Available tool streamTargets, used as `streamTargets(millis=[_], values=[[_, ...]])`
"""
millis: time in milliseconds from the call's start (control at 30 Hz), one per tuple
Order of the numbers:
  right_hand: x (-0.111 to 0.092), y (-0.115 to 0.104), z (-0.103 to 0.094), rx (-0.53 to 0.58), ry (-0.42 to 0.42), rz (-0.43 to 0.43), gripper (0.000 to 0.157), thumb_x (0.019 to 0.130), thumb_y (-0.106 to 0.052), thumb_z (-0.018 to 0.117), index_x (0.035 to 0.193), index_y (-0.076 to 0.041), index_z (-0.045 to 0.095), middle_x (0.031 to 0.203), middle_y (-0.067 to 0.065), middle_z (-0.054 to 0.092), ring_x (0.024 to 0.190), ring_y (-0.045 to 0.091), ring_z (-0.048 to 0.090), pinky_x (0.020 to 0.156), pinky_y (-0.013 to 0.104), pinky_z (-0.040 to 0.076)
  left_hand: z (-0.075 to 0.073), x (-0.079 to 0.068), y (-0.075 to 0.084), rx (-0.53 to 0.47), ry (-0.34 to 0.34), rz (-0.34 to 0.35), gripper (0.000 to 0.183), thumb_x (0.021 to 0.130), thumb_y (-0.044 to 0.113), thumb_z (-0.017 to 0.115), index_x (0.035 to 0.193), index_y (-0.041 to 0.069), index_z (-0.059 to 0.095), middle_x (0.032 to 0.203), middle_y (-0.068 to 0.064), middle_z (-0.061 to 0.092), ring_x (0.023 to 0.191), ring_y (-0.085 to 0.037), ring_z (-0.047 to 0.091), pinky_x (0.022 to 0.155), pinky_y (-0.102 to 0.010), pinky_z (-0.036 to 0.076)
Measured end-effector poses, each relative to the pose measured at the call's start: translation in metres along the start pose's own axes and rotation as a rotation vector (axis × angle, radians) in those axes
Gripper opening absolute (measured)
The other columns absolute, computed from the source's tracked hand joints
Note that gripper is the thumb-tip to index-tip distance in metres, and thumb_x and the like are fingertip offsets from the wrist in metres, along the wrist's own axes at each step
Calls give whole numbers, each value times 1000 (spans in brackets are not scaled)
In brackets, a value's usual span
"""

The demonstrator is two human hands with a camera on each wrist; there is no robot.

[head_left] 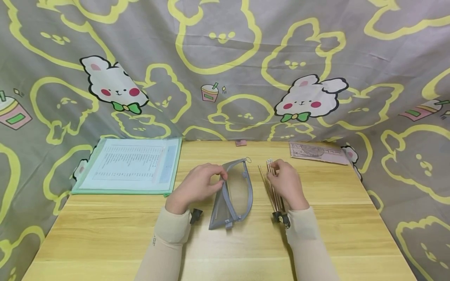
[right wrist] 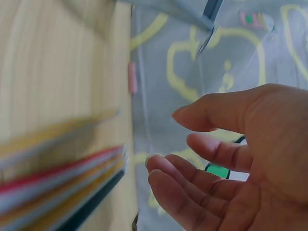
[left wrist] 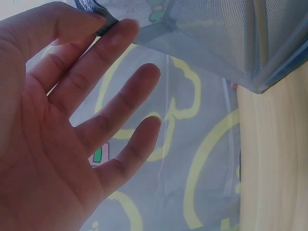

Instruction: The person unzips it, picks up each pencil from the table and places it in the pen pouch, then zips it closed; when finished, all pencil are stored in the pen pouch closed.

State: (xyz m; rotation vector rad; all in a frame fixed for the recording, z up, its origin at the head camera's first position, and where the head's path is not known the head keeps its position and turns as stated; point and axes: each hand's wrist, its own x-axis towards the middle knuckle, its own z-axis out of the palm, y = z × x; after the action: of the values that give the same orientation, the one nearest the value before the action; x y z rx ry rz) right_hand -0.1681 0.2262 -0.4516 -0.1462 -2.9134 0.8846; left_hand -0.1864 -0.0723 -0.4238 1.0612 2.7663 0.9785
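Observation:
My left hand point(head_left: 198, 185) pinches one edge of a grey mesh zip pouch point(head_left: 219, 212) between thumb and fingertips. The pouch's mouth gapes open toward the right. In the left wrist view the mesh point(left wrist: 202, 33) hangs from thumb and index finger, the other fingers spread loosely. Long thin shapes show through it; I cannot tell what they are. Over a bunch of pencils point(head_left: 280, 203) lying on the table hovers my right hand point(head_left: 286, 182). Its thumb and fingers are bent and apart, with nothing between them in the right wrist view, beside the pencils point(right wrist: 72, 187).
A green-edged document folder point(head_left: 128, 166) with a printed sheet lies at the left. A flat pinkish printed case point(head_left: 318, 153) is at the back right. Near the table's rear edge sits a small pink eraser-like block point(head_left: 241, 143). Behind hangs a patterned curtain point(head_left: 242, 50).

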Motion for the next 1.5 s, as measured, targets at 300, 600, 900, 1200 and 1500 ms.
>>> streamTargets(millis=[300,600,900,1200,1500], values=[[7,28,1,12,-15,51,38,98,-16,67,130,4,62,130,29,65,106,43,66,93,60,52,0,0,1,-14,2,8,11,95,9,72,102,17,74,108,3,78,109,-26,73,97,-44,57],[10,43,9,-15,-26,77,39,98,-17,65,131,4,60,124,28,64,108,46,63,95,60,50,0,0,1,2,6,7,11,95,9,72,101,19,74,108,4,78,108,-21,73,97,-43,57],[11,48,13,-14,-51,91,37,99,-18,62,128,3,60,120,26,67,107,45,65,94,59,51,0,0,0,-8,8,14,12,95,9,72,100,19,74,107,4,78,109,-25,74,97,-43,57],[11,47,11,-29,-71,68,35,96,-14,61,126,5,62,120,25,69,104,42,67,95,59,52,0,0,1,-4,8,19,11,95,8,71,101,18,74,107,4,77,108,-25,74,96,-43,57],[11,46,13,-72,-53,69,27,90,-9,70,114,3,66,98,16,72,85,33,67,80,50,54,0,1,1,-1,5,18,11,95,9,72,101,17,74,107,3,78,108,-25,74,96,-44,57]])
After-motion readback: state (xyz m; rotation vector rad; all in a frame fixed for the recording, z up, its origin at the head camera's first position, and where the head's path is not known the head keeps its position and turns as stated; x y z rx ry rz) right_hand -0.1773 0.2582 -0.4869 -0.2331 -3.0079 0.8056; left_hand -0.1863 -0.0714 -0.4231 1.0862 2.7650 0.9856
